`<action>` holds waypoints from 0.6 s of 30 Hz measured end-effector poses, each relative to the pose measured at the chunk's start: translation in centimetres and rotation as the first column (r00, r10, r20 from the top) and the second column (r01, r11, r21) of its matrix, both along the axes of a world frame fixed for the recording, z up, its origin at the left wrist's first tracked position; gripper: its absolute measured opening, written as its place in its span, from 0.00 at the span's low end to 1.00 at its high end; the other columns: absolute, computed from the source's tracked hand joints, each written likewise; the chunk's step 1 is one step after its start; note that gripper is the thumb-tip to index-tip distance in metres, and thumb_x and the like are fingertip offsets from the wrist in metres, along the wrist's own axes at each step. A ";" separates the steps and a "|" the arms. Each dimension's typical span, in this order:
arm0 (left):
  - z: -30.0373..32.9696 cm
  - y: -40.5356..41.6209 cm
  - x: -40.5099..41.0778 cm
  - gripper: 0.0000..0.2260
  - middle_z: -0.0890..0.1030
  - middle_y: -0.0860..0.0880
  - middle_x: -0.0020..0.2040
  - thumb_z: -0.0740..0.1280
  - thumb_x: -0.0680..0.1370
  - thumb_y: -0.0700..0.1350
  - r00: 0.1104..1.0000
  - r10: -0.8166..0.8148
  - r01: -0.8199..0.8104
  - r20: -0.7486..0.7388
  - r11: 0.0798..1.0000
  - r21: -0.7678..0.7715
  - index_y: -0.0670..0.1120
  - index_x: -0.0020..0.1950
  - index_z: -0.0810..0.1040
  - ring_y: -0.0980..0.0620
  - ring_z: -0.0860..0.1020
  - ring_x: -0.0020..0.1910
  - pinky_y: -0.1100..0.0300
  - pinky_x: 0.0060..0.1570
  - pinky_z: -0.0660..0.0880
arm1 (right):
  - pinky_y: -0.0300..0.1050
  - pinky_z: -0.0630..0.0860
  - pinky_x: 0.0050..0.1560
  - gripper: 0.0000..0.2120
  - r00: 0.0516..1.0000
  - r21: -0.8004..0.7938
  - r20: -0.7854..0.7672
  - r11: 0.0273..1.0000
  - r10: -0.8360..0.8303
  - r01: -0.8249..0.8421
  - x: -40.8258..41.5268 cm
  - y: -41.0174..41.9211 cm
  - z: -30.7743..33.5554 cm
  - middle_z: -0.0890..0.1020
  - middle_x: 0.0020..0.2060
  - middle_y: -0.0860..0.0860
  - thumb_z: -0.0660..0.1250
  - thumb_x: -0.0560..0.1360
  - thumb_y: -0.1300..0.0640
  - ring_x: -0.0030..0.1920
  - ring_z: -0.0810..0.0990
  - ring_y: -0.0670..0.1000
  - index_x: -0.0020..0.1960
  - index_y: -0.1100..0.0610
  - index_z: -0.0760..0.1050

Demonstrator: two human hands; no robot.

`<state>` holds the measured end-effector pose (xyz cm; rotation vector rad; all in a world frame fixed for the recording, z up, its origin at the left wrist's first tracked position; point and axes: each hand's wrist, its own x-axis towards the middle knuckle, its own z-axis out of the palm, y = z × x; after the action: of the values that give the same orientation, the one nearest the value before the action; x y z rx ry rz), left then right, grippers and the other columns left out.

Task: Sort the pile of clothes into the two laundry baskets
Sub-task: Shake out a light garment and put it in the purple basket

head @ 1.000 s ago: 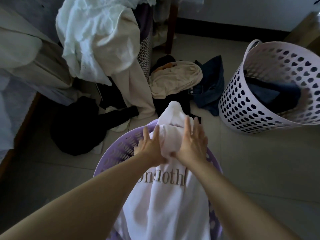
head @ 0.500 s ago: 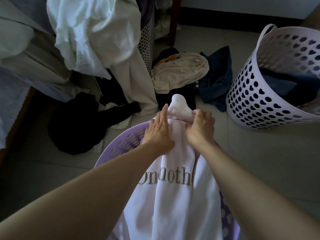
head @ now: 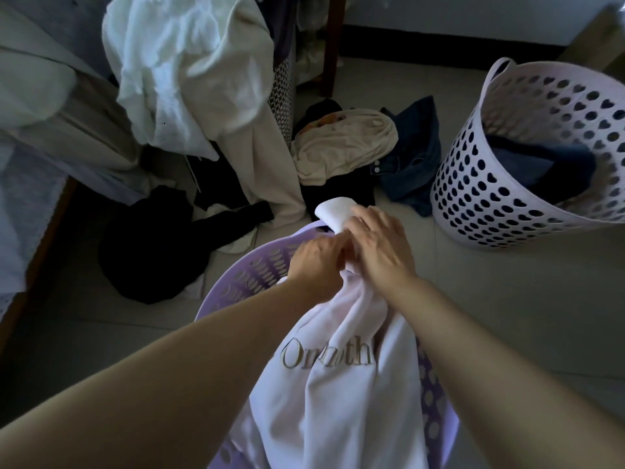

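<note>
White lettered garment (head: pixel 338 384): lies in the purple basket (head: pixel 257 265), its far end over the rim. Left hand (head: pixel 319 262): fingers curled into its bunched cloth. Right hand (head: pixel 380 245): laid over the rolled end, grip uncertain. White basket (head: pixel 473 204): on the floor to the right, holding dark clothes. Clothes pile (head: pixel 341 147): floor beyond.

Gold embroidered lettering is seen across the white garment (head: pixel 341 394) lying in the purple basket (head: pixel 257 265); only "On", a creased blur and "oth" can be read, the rest being hidden in the folds
</note>
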<state>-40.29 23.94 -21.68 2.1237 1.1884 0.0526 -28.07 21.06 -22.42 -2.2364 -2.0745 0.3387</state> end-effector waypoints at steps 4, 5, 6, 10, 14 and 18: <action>-0.2 -2.9 -0.7 0.14 0.81 0.52 0.45 0.60 0.69 0.31 0.998 -0.062 0.062 0.023 0.998 0.002 0.47 0.47 0.77 0.51 0.77 0.49 0.59 0.44 0.71 | 0.60 0.53 0.72 0.28 0.986 -0.182 0.021 0.970 0.166 -0.159 0.1 -2.2 1.3 0.68 0.70 0.50 0.46 0.70 0.53 0.71 0.64 0.59 0.66 0.51 0.72; -0.4 -3.3 -0.7 0.14 0.79 0.53 0.45 0.61 0.68 0.32 0.999 -0.049 0.049 0.012 0.999 0.013 0.48 0.47 0.76 0.51 0.75 0.50 0.60 0.43 0.69 | 0.57 0.46 0.74 0.28 0.986 -0.229 0.034 0.962 0.163 -0.151 0.2 -2.7 1.0 0.64 0.72 0.48 0.44 0.72 0.53 0.73 0.58 0.58 0.67 0.49 0.70; -0.6 -3.4 -0.8 0.13 0.78 0.53 0.45 0.61 0.68 0.33 1.000 -0.011 0.011 0.008 1.000 0.022 0.49 0.46 0.74 0.51 0.75 0.50 0.60 0.42 0.68 | 0.55 0.42 0.74 0.29 0.991 -0.260 0.043 0.959 0.127 -0.111 0.4 -3.1 0.5 0.60 0.74 0.48 0.42 0.72 0.53 0.74 0.55 0.57 0.69 0.49 0.67; -1.0 -1.6 -0.6 0.17 0.70 0.47 0.58 0.66 0.70 0.39 0.977 0.215 -0.215 -0.014 0.973 -0.087 0.49 0.56 0.67 0.45 0.72 0.58 0.53 0.53 0.71 | 0.56 0.69 0.64 0.17 0.994 -0.132 0.032 0.985 -0.106 0.109 -1.0 -4.6 -0.9 0.74 0.62 0.59 0.63 0.70 0.60 0.61 0.74 0.62 0.59 0.59 0.75; -0.3 0.7 0.9 0.33 0.61 0.46 0.71 0.69 0.72 0.44 0.957 0.285 -0.289 -0.047 0.953 -0.095 0.49 0.73 0.58 0.43 0.61 0.70 0.51 0.66 0.62 | 0.55 0.78 0.54 0.20 0.945 -0.025 -0.097 0.950 -0.312 0.311 -1.7 -5.2 -0.9 0.75 0.58 0.62 0.69 0.69 0.60 0.57 0.76 0.62 0.60 0.61 0.74; 0.0 2.5 3.3 0.35 0.66 0.48 0.69 0.69 0.73 0.45 0.943 0.302 -0.323 -0.143 0.933 -0.159 0.57 0.74 0.55 0.43 0.60 0.70 0.48 0.69 0.58 | 0.52 0.66 0.68 0.26 0.920 -0.042 -0.132 0.929 -0.369 0.367 -1.0 -5.4 -1.3 0.60 0.72 0.59 0.61 0.76 0.61 0.71 0.61 0.59 0.72 0.59 0.59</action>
<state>-36.96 26.41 -21.73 1.7846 1.5337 -0.0364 -29.05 15.71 -23.74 -2.4667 -1.5450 0.4653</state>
